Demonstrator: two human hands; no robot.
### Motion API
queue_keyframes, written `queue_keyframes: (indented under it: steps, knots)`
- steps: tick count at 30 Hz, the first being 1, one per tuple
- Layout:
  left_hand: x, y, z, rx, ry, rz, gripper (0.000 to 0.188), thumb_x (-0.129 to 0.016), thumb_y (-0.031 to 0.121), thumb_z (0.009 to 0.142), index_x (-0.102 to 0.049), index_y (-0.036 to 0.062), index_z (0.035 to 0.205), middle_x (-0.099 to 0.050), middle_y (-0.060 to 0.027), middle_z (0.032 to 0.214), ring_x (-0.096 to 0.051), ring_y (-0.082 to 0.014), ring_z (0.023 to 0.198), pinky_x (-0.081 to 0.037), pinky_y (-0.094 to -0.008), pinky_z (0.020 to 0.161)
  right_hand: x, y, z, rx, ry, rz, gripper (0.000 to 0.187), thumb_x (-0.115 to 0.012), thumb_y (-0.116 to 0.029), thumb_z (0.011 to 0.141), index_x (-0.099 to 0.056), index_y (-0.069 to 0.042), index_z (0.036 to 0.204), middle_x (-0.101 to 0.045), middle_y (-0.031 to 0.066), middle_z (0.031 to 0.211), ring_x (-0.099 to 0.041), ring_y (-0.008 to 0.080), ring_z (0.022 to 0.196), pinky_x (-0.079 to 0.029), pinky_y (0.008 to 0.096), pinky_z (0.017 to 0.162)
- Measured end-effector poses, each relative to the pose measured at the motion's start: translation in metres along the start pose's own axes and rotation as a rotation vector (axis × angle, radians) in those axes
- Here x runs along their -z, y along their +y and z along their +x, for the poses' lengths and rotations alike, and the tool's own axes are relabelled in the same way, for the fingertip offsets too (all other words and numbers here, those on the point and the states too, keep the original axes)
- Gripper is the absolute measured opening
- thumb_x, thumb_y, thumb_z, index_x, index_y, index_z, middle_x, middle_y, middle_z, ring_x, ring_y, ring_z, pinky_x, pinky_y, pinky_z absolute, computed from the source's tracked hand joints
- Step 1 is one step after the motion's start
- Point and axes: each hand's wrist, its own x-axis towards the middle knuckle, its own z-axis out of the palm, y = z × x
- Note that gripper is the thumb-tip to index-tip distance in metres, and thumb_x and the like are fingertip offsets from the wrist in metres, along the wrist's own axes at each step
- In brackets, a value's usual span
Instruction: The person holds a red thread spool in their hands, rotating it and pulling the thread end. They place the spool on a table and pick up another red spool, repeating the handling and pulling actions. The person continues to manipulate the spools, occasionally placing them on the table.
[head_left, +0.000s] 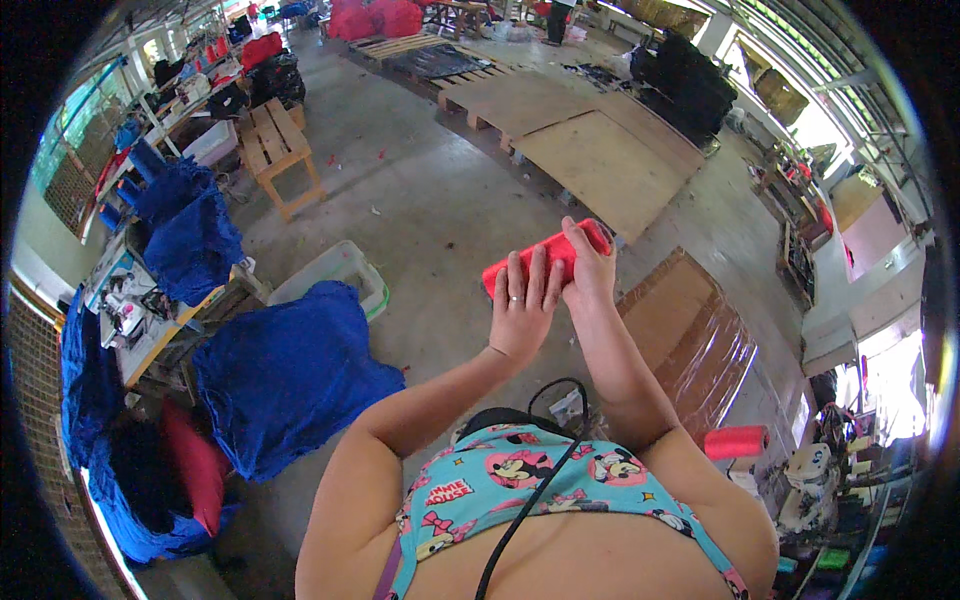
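Observation:
A large spool of red thread [550,247] is held up in front of me, tilted with its right end higher. My left hand [524,318], with a ring on one finger, lies over its lower left part, the fingers curved across the thread. Near the raised right end my right hand [591,276] grips it, one finger pointing up along the side. The palms' contact with the spool is partly hidden. A second red spool [736,442] stands to my right, close to a sewing machine [812,470].
Blue cloth [290,370] is heaped at left beside a sewing table [165,345] and a clear plastic bin [350,275]. A wooden bench [275,155] stands farther off. Low wooden platforms [600,160] lie ahead. Plastic-wrapped brown boards [685,340] lie at right. A black cable [530,500] hangs before me.

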Motion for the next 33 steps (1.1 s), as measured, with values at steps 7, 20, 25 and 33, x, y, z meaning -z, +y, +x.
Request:
queue_keyframes:
  steps: [7,20,25,33]
  knots:
    - [-0.080,-0.049,-0.079,0.191,-0.754,-0.311,0.035,-0.044,0.021,0.083,-0.051,0.0077,0.115,-0.051,-0.0127,0.118,-0.053,-0.0288,0.103,-0.041,-0.0400,0.086,-0.006,-0.034,-0.008,-0.294,-0.029,0.313,0.037,-0.073,-0.011,0.071,-0.049,-0.012,0.098,-0.056,0.0033,0.083,-0.057,0.0181,0.075,-0.049,0.0354,0.065]
    - [0.019,-0.067,0.001,0.594,-1.150,-2.347,0.066,-0.065,0.047,0.073,-0.045,0.0012,0.117,-0.057,-0.0097,0.106,-0.058,-0.0208,0.094,-0.046,-0.0354,0.084,-0.013,-0.048,-0.040,-0.375,-0.640,0.024,0.052,-0.070,0.001,0.068,-0.045,-0.008,0.112,-0.059,0.0096,0.092,-0.061,0.0232,0.083,-0.050,0.0367,0.074]
    - [0.051,-0.063,0.032,0.524,-0.938,-1.836,0.068,-0.075,0.028,0.065,-0.042,0.0013,0.118,-0.057,-0.0135,0.107,-0.058,-0.0243,0.095,-0.047,-0.0377,0.081,-0.012,-0.043,-0.042,-0.174,-0.559,-0.033,0.051,-0.070,-0.001,0.068,-0.045,-0.008,0.113,-0.059,0.0094,0.092,-0.061,0.0220,0.083,-0.050,0.0358,0.074]
    - [0.063,-0.012,0.040,0.252,-0.293,-0.247,0.066,-0.064,0.018,0.069,-0.035,0.0041,0.126,-0.053,-0.0123,0.112,-0.054,-0.0298,0.100,-0.044,-0.0417,0.083,-0.013,-0.026,-0.033,-0.020,-0.165,0.000,0.041,-0.072,-0.006,0.070,-0.047,-0.008,0.103,-0.055,0.0039,0.088,-0.056,0.0153,0.080,-0.047,0.0296,0.070]
